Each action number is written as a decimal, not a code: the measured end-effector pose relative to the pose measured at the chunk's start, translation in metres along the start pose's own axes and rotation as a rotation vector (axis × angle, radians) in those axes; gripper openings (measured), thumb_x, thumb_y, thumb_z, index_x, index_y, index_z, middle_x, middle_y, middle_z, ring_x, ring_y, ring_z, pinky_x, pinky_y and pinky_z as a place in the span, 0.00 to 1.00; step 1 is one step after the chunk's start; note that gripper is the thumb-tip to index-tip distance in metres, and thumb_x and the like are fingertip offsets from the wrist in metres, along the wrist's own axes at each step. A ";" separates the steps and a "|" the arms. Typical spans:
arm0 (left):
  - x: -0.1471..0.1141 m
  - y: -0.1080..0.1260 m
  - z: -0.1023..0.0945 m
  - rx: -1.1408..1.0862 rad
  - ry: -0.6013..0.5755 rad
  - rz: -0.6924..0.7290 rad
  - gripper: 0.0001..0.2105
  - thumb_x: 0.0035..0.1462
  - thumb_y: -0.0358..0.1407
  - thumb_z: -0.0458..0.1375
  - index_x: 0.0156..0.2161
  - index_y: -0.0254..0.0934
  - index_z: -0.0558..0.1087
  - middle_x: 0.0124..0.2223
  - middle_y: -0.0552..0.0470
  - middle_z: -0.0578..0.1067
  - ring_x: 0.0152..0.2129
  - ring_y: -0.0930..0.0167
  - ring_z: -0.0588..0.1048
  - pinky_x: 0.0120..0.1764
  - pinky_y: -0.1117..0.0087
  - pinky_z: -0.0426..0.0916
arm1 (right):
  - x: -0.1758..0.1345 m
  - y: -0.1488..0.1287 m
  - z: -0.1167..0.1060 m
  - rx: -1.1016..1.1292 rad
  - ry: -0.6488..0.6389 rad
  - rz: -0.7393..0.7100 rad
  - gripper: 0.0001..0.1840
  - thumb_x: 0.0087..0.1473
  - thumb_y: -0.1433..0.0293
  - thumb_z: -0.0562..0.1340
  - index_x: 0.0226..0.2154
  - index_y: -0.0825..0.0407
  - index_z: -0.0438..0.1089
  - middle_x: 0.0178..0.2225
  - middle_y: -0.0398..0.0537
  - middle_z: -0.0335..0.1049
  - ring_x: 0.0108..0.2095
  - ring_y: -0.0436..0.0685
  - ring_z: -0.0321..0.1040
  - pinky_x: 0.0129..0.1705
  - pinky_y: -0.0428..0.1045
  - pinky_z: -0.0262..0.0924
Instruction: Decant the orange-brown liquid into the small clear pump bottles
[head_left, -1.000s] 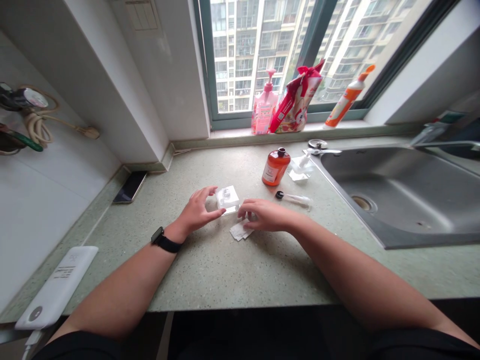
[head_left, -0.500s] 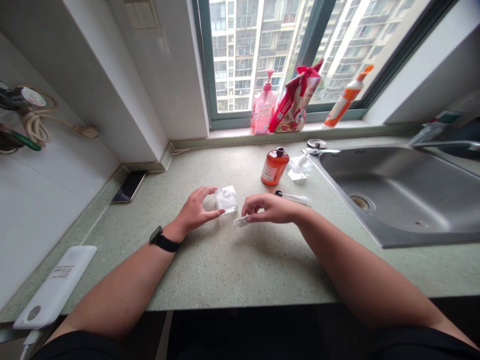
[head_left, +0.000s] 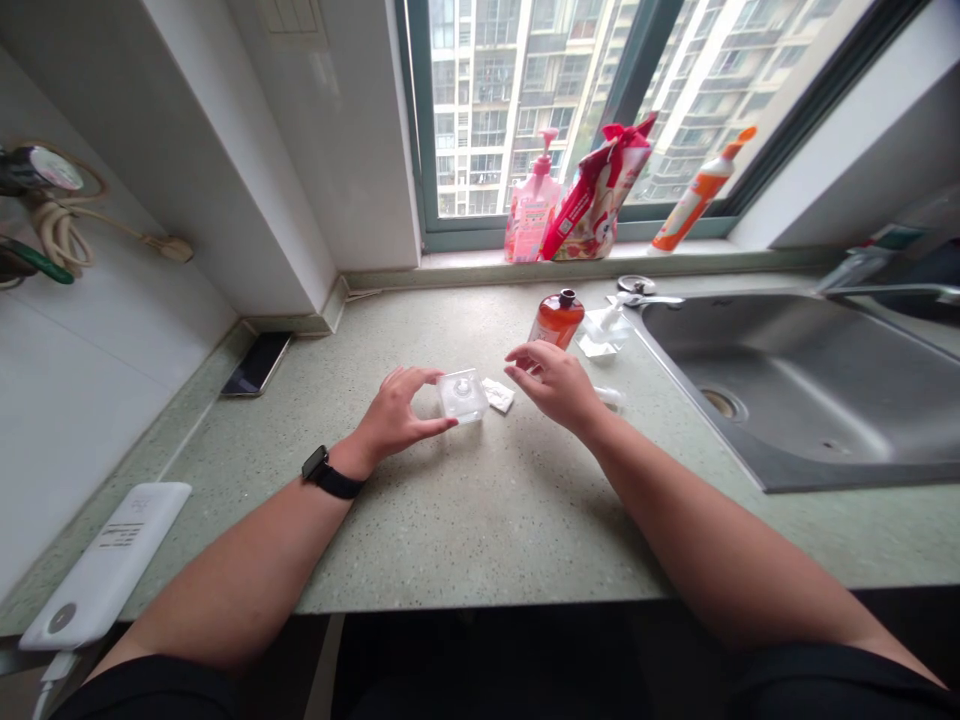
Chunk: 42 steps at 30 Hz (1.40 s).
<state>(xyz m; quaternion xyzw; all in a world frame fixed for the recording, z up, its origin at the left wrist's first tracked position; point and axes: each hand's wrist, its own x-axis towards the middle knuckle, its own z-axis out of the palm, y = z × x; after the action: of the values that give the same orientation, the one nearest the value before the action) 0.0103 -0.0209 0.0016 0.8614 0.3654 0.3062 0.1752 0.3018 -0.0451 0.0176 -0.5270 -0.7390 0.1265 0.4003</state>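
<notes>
My left hand (head_left: 405, 412) grips a clear square bottle (head_left: 461, 393) by its sides, thumb on the near side and fingers on the far side. Its open neck faces up. A small folded white tissue (head_left: 498, 395) lies on the counter just right of that bottle. My right hand (head_left: 553, 382) hovers to the right of the tissue, thumb and fingers apart, with nothing visible in it. Directly behind it stands an amber bottle (head_left: 559, 318) without a cap, its lower part covered by the hand. A clear tube-like item (head_left: 610, 399) lies partly hidden behind my right wrist.
A clear pump piece (head_left: 606, 322) stands by the steel sink (head_left: 750, 380) on the right. Along the sill are a pink pump bottle (head_left: 532, 210), a red bag (head_left: 600, 195) and an orange-white bottle (head_left: 697, 200). At left lie a phone (head_left: 257, 365) and a white power bank (head_left: 109, 565).
My right hand has let go of the white tissue, now lying beside the clear bottle, and has moved up and right, opening. The clear bottle has shifted slightly right with my left hand.
</notes>
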 end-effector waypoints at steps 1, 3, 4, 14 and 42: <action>0.000 -0.001 0.001 0.000 0.001 -0.002 0.28 0.55 0.51 0.72 0.56 0.40 0.74 0.54 0.44 0.80 0.53 0.55 0.77 0.59 0.49 0.69 | 0.000 0.003 -0.001 -0.064 -0.065 -0.007 0.08 0.63 0.62 0.65 0.40 0.49 0.78 0.37 0.49 0.78 0.37 0.57 0.75 0.41 0.55 0.70; 0.000 -0.003 0.002 0.000 0.007 -0.007 0.28 0.55 0.51 0.72 0.55 0.39 0.74 0.54 0.44 0.80 0.52 0.55 0.78 0.59 0.49 0.69 | -0.003 0.007 -0.001 -0.176 -0.215 -0.026 0.07 0.62 0.62 0.68 0.39 0.48 0.78 0.39 0.49 0.78 0.38 0.57 0.75 0.41 0.54 0.68; 0.000 -0.004 0.002 0.000 0.009 -0.009 0.28 0.55 0.51 0.72 0.55 0.39 0.74 0.53 0.44 0.80 0.52 0.55 0.78 0.59 0.49 0.69 | -0.004 0.008 0.001 -0.231 -0.277 -0.032 0.07 0.60 0.62 0.69 0.39 0.47 0.79 0.40 0.49 0.78 0.38 0.58 0.75 0.40 0.53 0.68; 0.000 -0.003 0.002 -0.012 0.011 0.007 0.29 0.55 0.51 0.72 0.56 0.40 0.73 0.53 0.44 0.80 0.51 0.56 0.78 0.59 0.49 0.70 | -0.002 0.008 0.011 -0.113 -0.008 0.066 0.08 0.62 0.66 0.65 0.32 0.48 0.79 0.35 0.47 0.79 0.34 0.55 0.74 0.39 0.52 0.69; -0.003 -0.003 0.002 0.014 0.005 0.081 0.33 0.53 0.52 0.74 0.61 0.45 0.73 0.57 0.46 0.80 0.56 0.56 0.77 0.70 0.44 0.58 | -0.011 -0.010 0.029 0.428 -0.405 -0.111 0.24 0.69 0.49 0.60 0.61 0.36 0.74 0.73 0.50 0.57 0.74 0.66 0.53 0.74 0.68 0.48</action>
<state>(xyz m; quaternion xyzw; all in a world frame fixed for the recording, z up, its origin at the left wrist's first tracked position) 0.0087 -0.0213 -0.0025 0.8761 0.3327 0.3123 0.1555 0.2752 -0.0521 -0.0001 -0.3535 -0.7879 0.3600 0.3530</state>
